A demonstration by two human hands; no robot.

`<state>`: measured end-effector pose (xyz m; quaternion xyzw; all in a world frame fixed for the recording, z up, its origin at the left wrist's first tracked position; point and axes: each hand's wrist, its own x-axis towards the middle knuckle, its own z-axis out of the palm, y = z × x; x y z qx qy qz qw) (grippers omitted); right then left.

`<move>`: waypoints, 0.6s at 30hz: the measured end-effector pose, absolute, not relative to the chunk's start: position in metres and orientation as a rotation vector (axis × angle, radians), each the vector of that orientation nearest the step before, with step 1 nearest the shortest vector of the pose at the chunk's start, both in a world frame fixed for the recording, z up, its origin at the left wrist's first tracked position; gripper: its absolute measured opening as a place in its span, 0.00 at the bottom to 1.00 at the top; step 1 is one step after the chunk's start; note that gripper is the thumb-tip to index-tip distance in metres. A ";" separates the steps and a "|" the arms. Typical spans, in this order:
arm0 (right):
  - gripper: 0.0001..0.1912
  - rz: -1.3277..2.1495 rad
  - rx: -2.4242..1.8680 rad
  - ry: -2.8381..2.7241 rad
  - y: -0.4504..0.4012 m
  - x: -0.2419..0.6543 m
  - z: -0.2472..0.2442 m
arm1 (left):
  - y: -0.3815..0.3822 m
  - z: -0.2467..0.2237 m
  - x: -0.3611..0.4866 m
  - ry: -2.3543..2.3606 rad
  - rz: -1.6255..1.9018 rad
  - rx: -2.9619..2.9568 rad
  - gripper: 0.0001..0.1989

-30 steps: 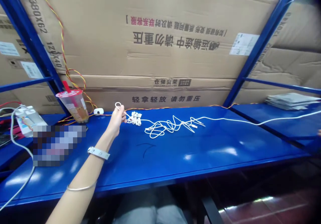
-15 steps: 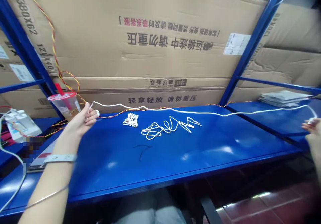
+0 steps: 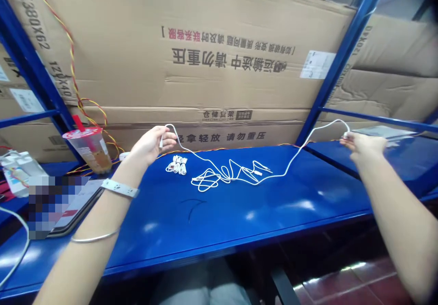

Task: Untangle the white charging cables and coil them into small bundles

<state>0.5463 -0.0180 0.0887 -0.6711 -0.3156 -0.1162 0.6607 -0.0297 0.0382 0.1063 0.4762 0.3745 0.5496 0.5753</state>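
A white charging cable [image 3: 289, 167] sags in a curve between my two raised hands. My left hand [image 3: 153, 144] pinches one end, a small white plug showing below the fingers. The other end sits in the closed fingers of my right hand [image 3: 364, 145], and that plug is mostly hidden. The cable's low middle hangs close to a loose white cable [image 3: 207, 177] on the blue shelf; whether they touch I cannot tell. Left of it lies a small bundled white cable [image 3: 177, 164], wound and folded. Thin dark strands [image 3: 191, 207] lie in front.
A drink cup [image 3: 91, 150] with a red straw stands at the left, near a tablet-like device [image 3: 80, 211] and a white box [image 3: 23, 173]. Red-yellow twisted wire [image 3: 72, 54] runs down the cardboard [image 3: 219, 86]. Blue posts [image 3: 337, 68] flank the shelf; flat packets [image 3: 383, 132] lie right.
Both hands have come inward, the right one much farther. The held cable has gone from nearly taut to a deep sag. The cables on the shelf stay put.
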 end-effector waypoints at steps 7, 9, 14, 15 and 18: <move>0.05 0.194 -1.836 -0.618 -0.020 0.504 0.042 | 0.027 0.061 0.001 0.993 1.095 1.271 0.06; 0.04 0.240 -1.931 -0.675 -0.023 0.497 0.023 | 0.027 0.034 0.010 1.074 1.021 1.356 0.06; 0.02 0.313 -2.010 -0.888 -0.020 0.482 -0.010 | 0.024 -0.012 0.041 1.171 1.043 1.770 0.05; 0.02 0.328 -2.009 -0.932 -0.019 0.479 -0.014 | 0.023 -0.016 0.047 1.173 1.105 1.890 0.05; 0.05 0.354 -1.996 -1.069 -0.012 0.470 -0.020 | 0.017 -0.024 0.060 1.124 1.105 2.146 0.06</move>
